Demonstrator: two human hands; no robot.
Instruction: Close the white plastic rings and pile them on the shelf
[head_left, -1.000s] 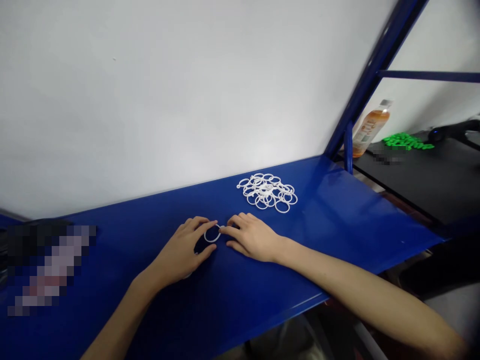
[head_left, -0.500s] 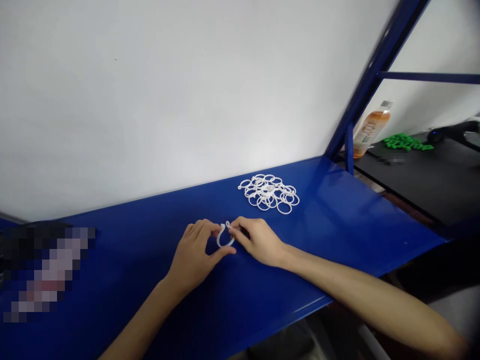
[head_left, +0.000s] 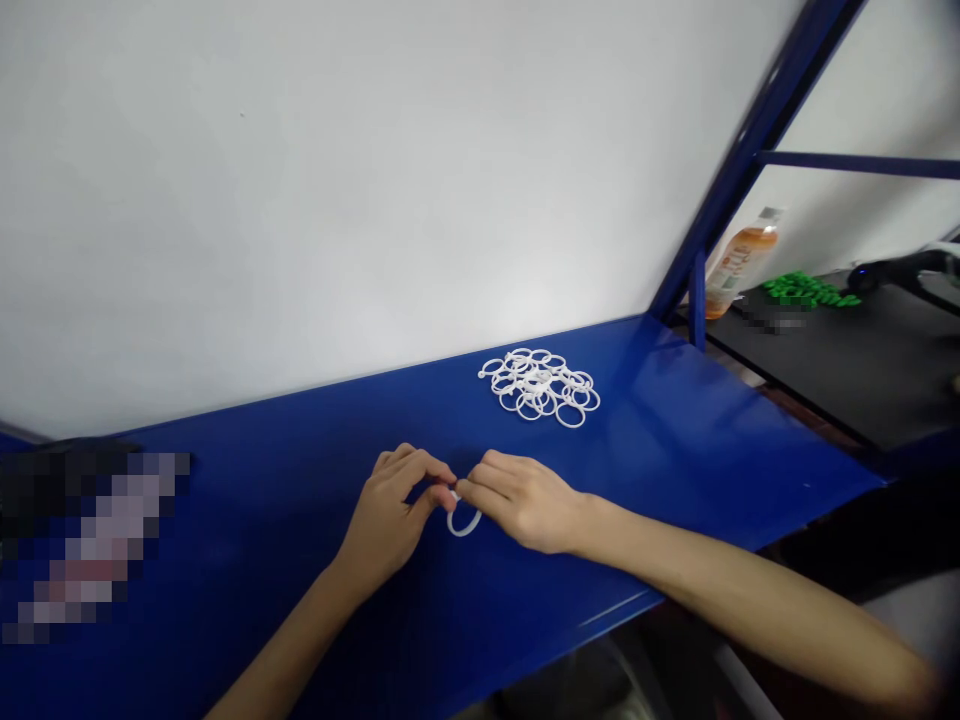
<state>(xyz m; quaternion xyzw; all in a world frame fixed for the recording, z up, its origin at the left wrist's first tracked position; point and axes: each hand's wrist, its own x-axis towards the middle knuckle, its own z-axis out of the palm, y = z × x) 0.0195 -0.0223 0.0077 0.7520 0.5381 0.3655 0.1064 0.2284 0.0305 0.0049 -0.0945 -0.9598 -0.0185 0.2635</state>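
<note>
On the blue shelf top (head_left: 675,440), my left hand (head_left: 394,515) and my right hand (head_left: 521,500) meet fingertip to fingertip. Both pinch the top of one white plastic ring (head_left: 465,522), which hangs below the fingers just above the surface. The fingers of both hands are curled closed around its ends. A pile of several white rings (head_left: 540,385) lies farther back, near the white wall, apart from my hands.
A blue slanted frame post (head_left: 731,170) rises at the right end of the shelf. Beyond it a black table (head_left: 862,360) holds an orange drink bottle (head_left: 739,262) and green pieces (head_left: 810,290). A blurred patch (head_left: 90,540) sits at the left.
My hands drew slightly nearer to me with the ring. The ring went from lying flat between my fingers to hanging below a two-handed pinch at its top.
</note>
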